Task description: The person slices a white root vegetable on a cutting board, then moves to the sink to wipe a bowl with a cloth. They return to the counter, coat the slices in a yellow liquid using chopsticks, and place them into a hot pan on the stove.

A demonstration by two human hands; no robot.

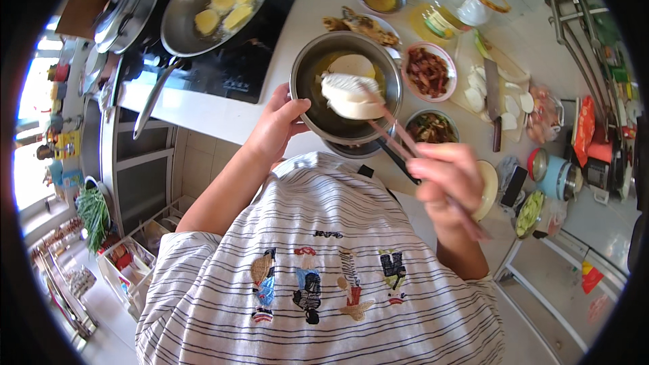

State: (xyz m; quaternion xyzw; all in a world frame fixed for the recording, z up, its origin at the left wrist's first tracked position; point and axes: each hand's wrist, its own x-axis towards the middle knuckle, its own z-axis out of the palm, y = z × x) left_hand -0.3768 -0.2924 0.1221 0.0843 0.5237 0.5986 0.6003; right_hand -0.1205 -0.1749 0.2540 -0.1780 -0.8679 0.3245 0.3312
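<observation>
My left hand [278, 124] grips the rim of a deep stainless-steel bowl [296, 73] with the thumb over its edge. Yellow liquid, apparently beaten egg, lies at the bottom. In my right hand [448, 182] is a pair of chopsticks [395, 134], slightly blurred, their tips at a thick white food slice [352, 96] above the liquid. Another pale slice [351, 66] rests in the bowl behind it. A black handle [398, 159] sticks out below the bowl towards my right hand; what it belongs to is partly hidden.
Left, a frying pan [175, 25] with several yellow slices [223, 4] stands over a black cooktop [248, 71]. Right are a bowl of dark reddish strips [428, 72], a cutting board [461, 94] with white slices, and a cleaver [492, 91]. An oil bottle [456, 7] stands behind.
</observation>
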